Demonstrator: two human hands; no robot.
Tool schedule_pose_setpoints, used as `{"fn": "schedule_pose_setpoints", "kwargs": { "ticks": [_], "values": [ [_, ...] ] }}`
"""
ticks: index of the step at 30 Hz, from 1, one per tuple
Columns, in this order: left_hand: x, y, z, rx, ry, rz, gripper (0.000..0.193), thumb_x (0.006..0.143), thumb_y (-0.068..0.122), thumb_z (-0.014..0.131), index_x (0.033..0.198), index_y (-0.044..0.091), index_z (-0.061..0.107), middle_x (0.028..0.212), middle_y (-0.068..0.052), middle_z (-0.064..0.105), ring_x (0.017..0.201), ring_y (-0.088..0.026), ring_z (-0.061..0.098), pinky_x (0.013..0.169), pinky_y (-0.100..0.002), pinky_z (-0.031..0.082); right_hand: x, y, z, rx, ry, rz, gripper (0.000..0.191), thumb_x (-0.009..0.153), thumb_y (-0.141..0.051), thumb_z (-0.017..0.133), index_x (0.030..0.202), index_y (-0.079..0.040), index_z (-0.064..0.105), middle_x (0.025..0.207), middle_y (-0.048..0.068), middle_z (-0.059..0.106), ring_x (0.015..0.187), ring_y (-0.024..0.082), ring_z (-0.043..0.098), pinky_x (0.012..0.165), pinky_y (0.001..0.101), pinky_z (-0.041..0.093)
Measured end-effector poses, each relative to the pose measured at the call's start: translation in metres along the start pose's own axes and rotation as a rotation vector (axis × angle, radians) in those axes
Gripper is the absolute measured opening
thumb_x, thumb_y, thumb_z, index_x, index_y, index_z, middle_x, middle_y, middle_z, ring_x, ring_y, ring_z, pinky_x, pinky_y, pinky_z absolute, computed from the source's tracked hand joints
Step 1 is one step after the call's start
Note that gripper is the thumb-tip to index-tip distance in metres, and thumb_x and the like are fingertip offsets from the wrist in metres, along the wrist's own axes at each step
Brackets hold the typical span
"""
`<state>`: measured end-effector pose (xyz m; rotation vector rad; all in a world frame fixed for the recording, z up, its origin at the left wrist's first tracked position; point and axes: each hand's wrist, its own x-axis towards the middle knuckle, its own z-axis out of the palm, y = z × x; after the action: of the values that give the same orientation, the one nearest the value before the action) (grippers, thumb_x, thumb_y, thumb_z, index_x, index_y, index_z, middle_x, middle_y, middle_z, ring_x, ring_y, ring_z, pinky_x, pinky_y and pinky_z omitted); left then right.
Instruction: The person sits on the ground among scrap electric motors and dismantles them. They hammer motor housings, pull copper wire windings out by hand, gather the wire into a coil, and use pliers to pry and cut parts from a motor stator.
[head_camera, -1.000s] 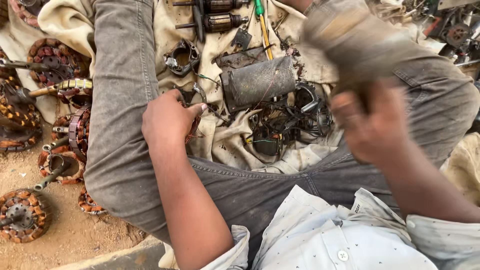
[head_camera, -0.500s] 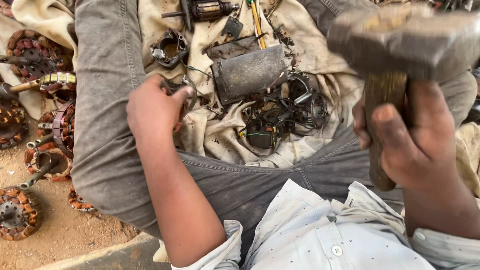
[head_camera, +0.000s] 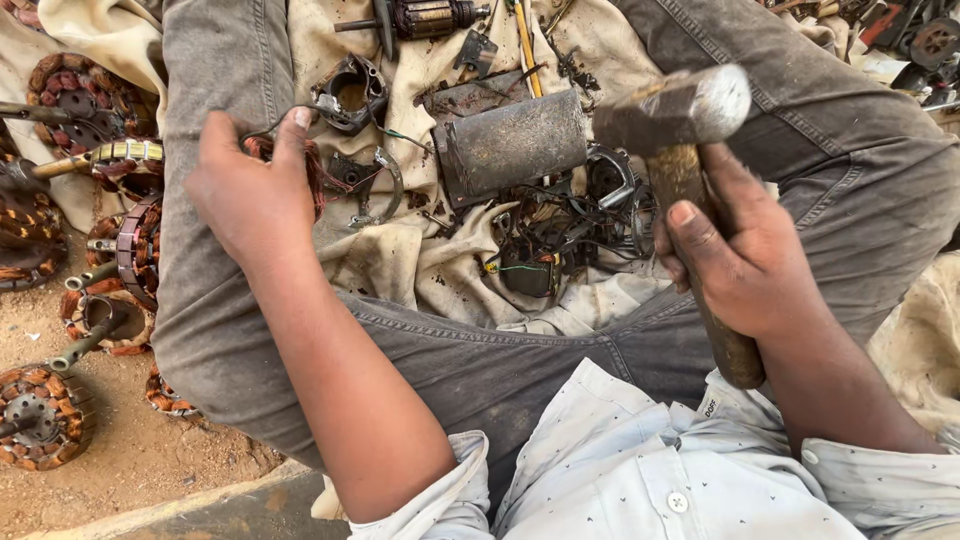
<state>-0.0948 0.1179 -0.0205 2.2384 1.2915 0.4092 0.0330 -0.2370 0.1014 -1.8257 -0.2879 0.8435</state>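
Right hand — fist closed around hammer handle, head raised | left hand — fingers pinching copper coil on cloth beside metal housing.

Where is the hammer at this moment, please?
In the head view the hammer is on the right, gripped by its wooden handle in the right hand, with its metal head just right of the grey metal cylinder lying on the cloth.
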Motion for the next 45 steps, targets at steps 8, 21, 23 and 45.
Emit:
{"fn": "schedule_pose_setpoints", "kwargs": {
  "ticks": [8, 21, 23, 45],
  "values": [
    [-0.009, 0.04, -0.024, -0.237, -0.437, -0.334, 0.038, 0.084, 0.034, 0.085, 0.085, 0.005, 0.061, 0.07, -0.004, 0.069, 0.062, -0.017, 0.068, 0.056, -0.043, 0.052, 0.01, -0.016, 0.003, 0.037, -0.019, -0.108, 0.068, 0.11, -0.018, 0.053, 0.17, -0.003, 0.026, 0.094, 0.004, 0.06, 0.071, 0.007, 0.052, 0.062, 0.0221, 0.047],
    [-0.016, 0.052, -0.035, 0.139, -0.573, -0.228, 0.049, 0.073, 0.044, 0.091, 0.105, 0.011, 0.074, 0.094, -0.013, 0.075, 0.088, -0.029, 0.073, 0.077, -0.046, 0.055, 0.023, -0.006, 0.013, -0.063, -0.02, 0.016, 0.068, 0.106, -0.014, 0.052, 0.168, -0.006, 0.024, 0.083, 0.002, 0.057, 0.064, 0.007, 0.054, 0.055, 0.0236, 0.048],
    [-0.017, 0.053, -0.034, 0.168, -0.592, -0.26, 0.049, 0.073, 0.046, 0.09, 0.104, 0.012, 0.074, 0.095, -0.012, 0.076, 0.09, -0.028, 0.074, 0.078, -0.045, 0.055, 0.027, -0.01, 0.017, -0.115, -0.03, 0.011, 0.067, 0.107, -0.014, 0.051, 0.167, -0.006, 0.024, 0.081, 0.002, 0.057, 0.062, 0.007, 0.053, 0.053, 0.0237, 0.047],
    [-0.017, 0.04, -0.021, 0.283, -0.644, -0.202, 0.051, 0.071, 0.046, 0.092, 0.1, 0.01, 0.073, 0.094, -0.013, 0.075, 0.089, -0.032, 0.071, 0.08, -0.046, 0.054, 0.037, -0.02, 0.026, -0.388, 0.134, -0.306, 0.061, 0.11, -0.018, 0.055, 0.164, -0.008, 0.029, 0.101, 0.022, 0.068, 0.082, 0.033, 0.062, 0.072, 0.0379, 0.052]
  ]
}}
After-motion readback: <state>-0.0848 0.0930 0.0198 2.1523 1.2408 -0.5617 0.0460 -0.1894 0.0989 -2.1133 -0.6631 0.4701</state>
